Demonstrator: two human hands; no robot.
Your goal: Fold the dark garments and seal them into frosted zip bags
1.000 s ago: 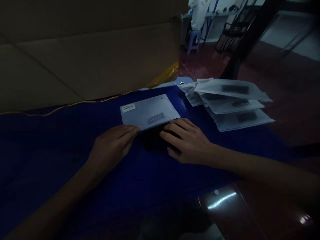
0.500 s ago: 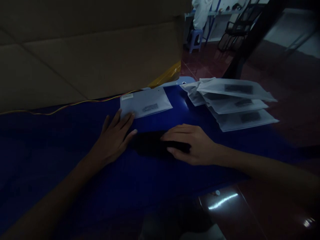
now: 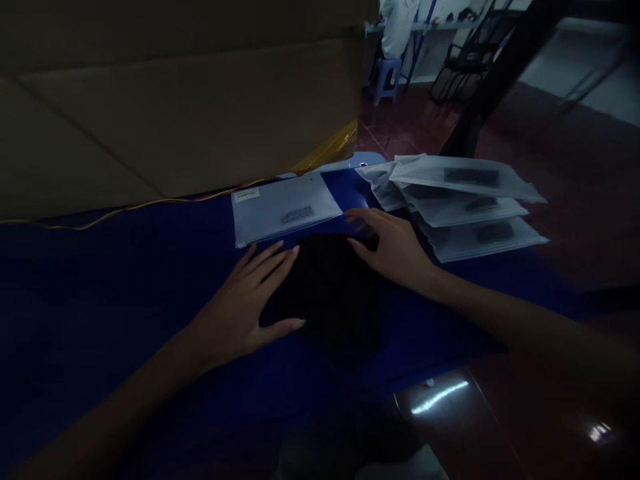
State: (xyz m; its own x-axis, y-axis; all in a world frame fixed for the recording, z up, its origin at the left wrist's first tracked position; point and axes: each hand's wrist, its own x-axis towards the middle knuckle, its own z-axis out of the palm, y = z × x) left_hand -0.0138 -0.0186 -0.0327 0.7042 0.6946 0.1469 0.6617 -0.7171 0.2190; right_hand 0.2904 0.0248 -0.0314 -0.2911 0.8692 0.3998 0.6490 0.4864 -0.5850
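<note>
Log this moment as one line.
left hand: open, at black item | right hand: at its edge, grip unclear | pale pouch: beyond item | other pouches: overlapping, right

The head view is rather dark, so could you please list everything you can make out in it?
Flat bag: one, whitish, far side of the table
Overlapping bags: at least three, translucent white, table's right end
Soft-looking item: apparently one, black, between the hands
Table: one, blue, beneath them
Carton: one, brown, behind
Tape: one strip, yellow, carton's lower corner
Wiring: strand count unclear, yellow and red, along the carton
Stool: one, blue, background
Chair: one, black, background
Floor: one, reddish, beyond
Co-worker: one, white top, on the stool
Hands: two, bare, left and right
</note>
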